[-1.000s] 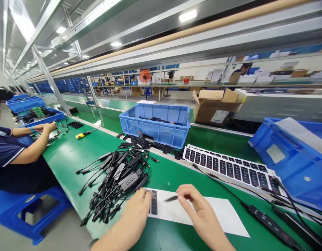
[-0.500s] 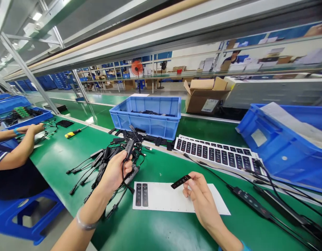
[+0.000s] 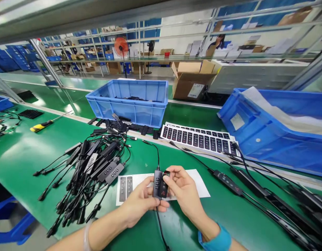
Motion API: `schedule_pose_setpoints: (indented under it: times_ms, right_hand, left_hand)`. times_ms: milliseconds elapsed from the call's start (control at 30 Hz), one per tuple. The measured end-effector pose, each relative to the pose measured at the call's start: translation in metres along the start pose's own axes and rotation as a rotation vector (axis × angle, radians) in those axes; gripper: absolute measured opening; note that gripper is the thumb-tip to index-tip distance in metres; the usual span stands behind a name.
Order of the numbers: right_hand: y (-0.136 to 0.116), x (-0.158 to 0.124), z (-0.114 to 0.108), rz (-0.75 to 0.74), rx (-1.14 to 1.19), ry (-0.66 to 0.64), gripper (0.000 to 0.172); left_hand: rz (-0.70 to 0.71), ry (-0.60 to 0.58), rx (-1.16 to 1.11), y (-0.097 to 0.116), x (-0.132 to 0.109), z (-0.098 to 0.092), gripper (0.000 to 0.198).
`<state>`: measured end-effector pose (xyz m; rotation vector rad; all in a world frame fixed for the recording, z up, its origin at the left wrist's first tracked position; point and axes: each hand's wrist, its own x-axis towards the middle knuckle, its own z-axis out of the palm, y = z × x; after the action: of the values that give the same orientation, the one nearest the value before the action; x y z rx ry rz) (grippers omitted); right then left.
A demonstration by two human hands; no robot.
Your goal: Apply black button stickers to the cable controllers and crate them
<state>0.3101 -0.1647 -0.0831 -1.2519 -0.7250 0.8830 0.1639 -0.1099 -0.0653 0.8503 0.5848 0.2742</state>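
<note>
My left hand (image 3: 140,200) is closed around a black inline cable controller (image 3: 157,184), held upright with cable leaving both ends. Pinched in my right hand (image 3: 183,190) is a black label sticker (image 3: 165,186) with small printed icons and a red mark, right beside the controller's face. Whether the two touch, I cannot tell. Under both hands lies a white sticker sheet (image 3: 200,184) with two black labels left at its left end. A heap of similar cable controllers (image 3: 98,167) spreads to the left of my left hand.
Full label sheets (image 3: 197,139) lie behind my hands. A blue bin (image 3: 127,104) stands at the back, another blue bin (image 3: 276,129) at right. Finished-looking controllers (image 3: 226,181) with cables lie at right. A yellow screwdriver (image 3: 42,125) rests far left.
My left hand has brought the controller from the heap rightward over the sheet. My right hand has moved the label left, up beside it. The view has turned right.
</note>
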Motion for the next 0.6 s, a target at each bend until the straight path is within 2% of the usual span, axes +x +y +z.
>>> schedule_pose_setpoints:
  times_ms: [167, 600]
  right_hand:
    - [0.0001, -0.004, 0.0027, 0.098, -0.048, -0.057, 0.037]
    - [-0.0028, -0.0048, 0.003, 0.144, -0.038, -0.067, 0.034]
  left_hand:
    - [-0.001, -0.044, -0.024, -0.0076, 0.0008, -0.0045, 0.058]
    - [-0.004, -0.055, -0.037, -0.0082, 0.0013, -0.0046, 0.058]
